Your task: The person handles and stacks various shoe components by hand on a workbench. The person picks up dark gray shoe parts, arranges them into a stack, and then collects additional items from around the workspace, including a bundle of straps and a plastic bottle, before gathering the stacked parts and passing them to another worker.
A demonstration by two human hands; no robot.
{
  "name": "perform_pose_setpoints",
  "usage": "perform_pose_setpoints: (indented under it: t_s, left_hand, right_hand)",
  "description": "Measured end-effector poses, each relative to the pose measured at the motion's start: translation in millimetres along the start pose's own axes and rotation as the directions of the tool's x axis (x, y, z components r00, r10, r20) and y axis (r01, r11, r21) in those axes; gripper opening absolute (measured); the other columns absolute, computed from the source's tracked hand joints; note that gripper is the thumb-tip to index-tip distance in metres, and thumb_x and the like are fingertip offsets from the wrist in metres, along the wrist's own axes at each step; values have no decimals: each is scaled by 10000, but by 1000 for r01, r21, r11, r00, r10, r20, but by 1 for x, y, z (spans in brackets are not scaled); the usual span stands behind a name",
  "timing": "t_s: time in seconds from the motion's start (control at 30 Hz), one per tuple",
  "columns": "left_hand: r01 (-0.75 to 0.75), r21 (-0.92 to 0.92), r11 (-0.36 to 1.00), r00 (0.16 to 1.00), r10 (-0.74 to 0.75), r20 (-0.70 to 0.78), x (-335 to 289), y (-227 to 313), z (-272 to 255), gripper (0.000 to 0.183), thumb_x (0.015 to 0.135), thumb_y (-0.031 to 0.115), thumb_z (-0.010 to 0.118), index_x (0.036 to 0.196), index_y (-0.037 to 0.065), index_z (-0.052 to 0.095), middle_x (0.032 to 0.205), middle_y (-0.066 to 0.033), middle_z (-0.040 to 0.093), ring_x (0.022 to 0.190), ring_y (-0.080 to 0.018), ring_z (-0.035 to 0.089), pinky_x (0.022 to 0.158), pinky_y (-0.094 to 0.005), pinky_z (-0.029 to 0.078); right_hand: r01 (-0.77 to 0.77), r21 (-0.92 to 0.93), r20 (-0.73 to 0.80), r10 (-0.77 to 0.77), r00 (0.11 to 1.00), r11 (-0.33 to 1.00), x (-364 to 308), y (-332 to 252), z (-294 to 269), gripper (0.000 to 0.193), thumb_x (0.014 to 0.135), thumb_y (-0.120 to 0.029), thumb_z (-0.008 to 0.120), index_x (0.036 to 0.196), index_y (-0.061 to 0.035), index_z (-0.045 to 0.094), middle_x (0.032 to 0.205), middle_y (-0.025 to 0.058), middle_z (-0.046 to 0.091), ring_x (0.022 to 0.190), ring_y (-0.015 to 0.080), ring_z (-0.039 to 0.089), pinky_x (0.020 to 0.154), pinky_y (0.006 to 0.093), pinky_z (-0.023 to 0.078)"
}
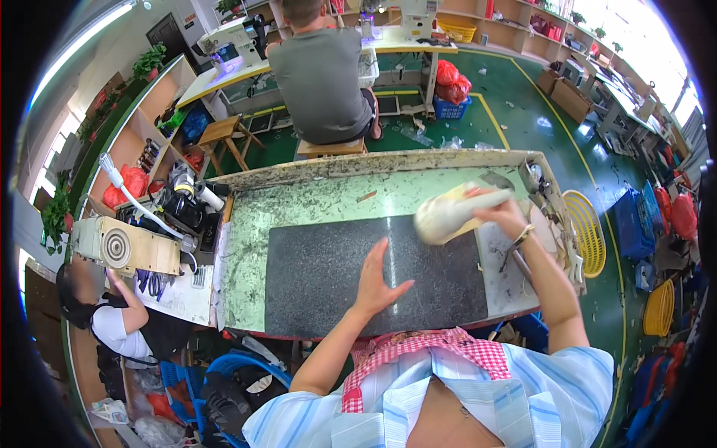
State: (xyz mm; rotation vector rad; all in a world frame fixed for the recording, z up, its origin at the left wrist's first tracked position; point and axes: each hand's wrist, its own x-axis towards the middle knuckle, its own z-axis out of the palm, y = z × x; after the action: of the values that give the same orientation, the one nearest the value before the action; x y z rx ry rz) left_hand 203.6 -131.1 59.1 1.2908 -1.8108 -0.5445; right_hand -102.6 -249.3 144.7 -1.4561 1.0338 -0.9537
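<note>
My right hand [503, 216] grips a cream-white, rounded object [452, 214] above the right part of the black mat. Motion blurs this object, so I cannot make out its exact kind; its broad end points left and a narrower grey-white part runs toward my fingers. My left hand [378, 282] hovers over the middle of the black mat [321, 269], thumb and fingers spread, holding nothing. Under both hands, the mat lies on a pale green, dark-stained worktable [246, 246] with a raised rim.
Flat pale pieces [544, 228] and a metal cup [535, 172] sit along the table's right side. A yellow basket [583, 233] stands beyond it. One person [321, 82] sits ahead at sewing machines; another [123, 328] works at left by a cream machine [127, 246]. Blue baskets [243, 366] are below left.
</note>
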Motion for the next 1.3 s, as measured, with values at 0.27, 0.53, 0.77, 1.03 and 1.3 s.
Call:
perform_pose_setpoints:
  t_s: [0.27, 0.53, 0.77, 1.03, 1.3]
  left_hand:
    - [15, -109, 994, 1000, -16, -13, 60, 9, 21, 1152, 537, 287, 872, 1433, 69, 182, 1329, -209, 360, 1221, -367, 389, 1035, -431, 334]
    - [-119, 122, 985, 990, 128, -67, 73, 33, 52, 989, 572, 277, 858, 1339, -18, 307, 1206, -207, 441, 1108, -356, 454, 963, -424, 378]
    - [-67, 254, 965, 991, 94, -93, 89, 41, 71, 1028, 573, 284, 858, 1370, -2, 275, 1207, -210, 442, 1038, -332, 500, 905, -414, 424]
    - [54, 265, 963, 998, -47, -33, 65, 41, 55, 973, 664, 310, 823, 1393, 27, 244, 1408, -245, 290, 1264, -366, 374, 1004, -437, 363]
    - [497, 167, 851, 867, -496, -53, 19, 28, 69, 798, 773, 154, 702, 1424, 78, 245, 1288, -193, 462, 1158, -294, 485, 909, -401, 418]
  right_hand:
    - [-308, 602, 111, 305, 946, 736, -4, 84, 53, 413, 811, -286, 678, 1165, -109, 562, 1188, 40, 573, 1062, 167, 537, 893, 376, 413]
    - [-176, 763, -210, 495, 843, 623, 25, 80, 52, 281, 755, -227, 654, 980, -72, 588, 991, 64, 673, 918, 158, 587, 842, 316, 399]
    - [-234, 824, -79, 512, 855, 517, 49, 76, 29, 235, 814, -266, 650, 936, -72, 598, 1039, 90, 656, 908, 172, 592, 864, 308, 414]
    - [173, 938, -303, 467, 831, 301, 68, 104, -46, 220, 880, -314, 612, 842, -108, 545, 951, 102, 637, 855, 237, 614, 804, 431, 505]
    - [640, 654, -753, 422, 504, 403, 76, 140, -200, 239, 911, -324, 566, 973, -93, 565, 1127, 99, 619, 1060, 230, 551, 952, 399, 395]
